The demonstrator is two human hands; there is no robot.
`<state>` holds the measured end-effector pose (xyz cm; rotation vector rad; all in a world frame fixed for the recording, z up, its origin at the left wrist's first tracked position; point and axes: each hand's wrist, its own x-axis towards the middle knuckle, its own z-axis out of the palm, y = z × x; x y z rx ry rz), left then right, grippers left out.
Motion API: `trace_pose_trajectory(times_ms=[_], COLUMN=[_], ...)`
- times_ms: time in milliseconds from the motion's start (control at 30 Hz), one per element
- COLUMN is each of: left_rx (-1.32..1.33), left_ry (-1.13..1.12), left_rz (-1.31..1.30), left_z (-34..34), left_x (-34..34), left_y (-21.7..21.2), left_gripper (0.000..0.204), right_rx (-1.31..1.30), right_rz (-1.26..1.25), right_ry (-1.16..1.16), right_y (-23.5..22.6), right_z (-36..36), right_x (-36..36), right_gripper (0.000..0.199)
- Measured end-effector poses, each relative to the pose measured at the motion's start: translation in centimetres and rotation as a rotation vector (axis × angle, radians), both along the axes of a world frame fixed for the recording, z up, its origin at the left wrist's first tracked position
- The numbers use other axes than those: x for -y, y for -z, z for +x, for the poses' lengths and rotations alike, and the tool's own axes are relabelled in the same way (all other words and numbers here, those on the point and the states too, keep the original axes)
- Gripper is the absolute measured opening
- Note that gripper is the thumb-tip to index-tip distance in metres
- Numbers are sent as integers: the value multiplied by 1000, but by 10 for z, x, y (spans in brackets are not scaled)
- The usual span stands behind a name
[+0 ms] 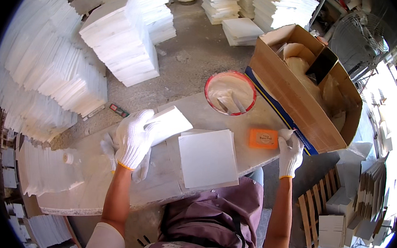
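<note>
My left hand (134,137), in a white knitted glove with a yellow cuff edge, grips a white flat tile (173,123) by its left side and holds it tilted over the worktable (157,176). My right hand (291,154), gloved the same way, is closed at the table's right end around a small whitish thing (286,133) whose kind I cannot make out. Just left of it lies an orange rectangular packet (263,138). Between my hands sits a short pile of white square tiles (208,160), slightly fanned. Loose gloves (142,167) lie beneath and beside my left hand.
A red-rimmed tub (209,85) of pale powder or paste holds two tools at the table's far edge. An opened cardboard box (300,80) stands at right. Tall tile stacks (120,48) rise at far left. A wooden pallet (317,205) is low right. A teal-and-red tool (119,110) lies left.
</note>
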<state>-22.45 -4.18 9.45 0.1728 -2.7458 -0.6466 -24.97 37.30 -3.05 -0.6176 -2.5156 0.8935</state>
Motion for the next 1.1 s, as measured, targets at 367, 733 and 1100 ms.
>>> trace_pose_trajectory(times_ms=[367,733,1100], left_rx=[-228,-312,-331], left_ry=[85,135,133], left_rz=[-110,-23,-48], left_z=[0,-4,-1], left_x=[3,4,1], left_y=[7,14,7], left_gripper=[29,24,23], right_rx=[-228,-51,-86], right_rz=[-464,-701,-334], right_ry=[-371,-859,-1005], right_y=[-70,-125,-153], right_z=[13,-7,-25], right_x=[40,134,169], right_gripper=[20,36,31])
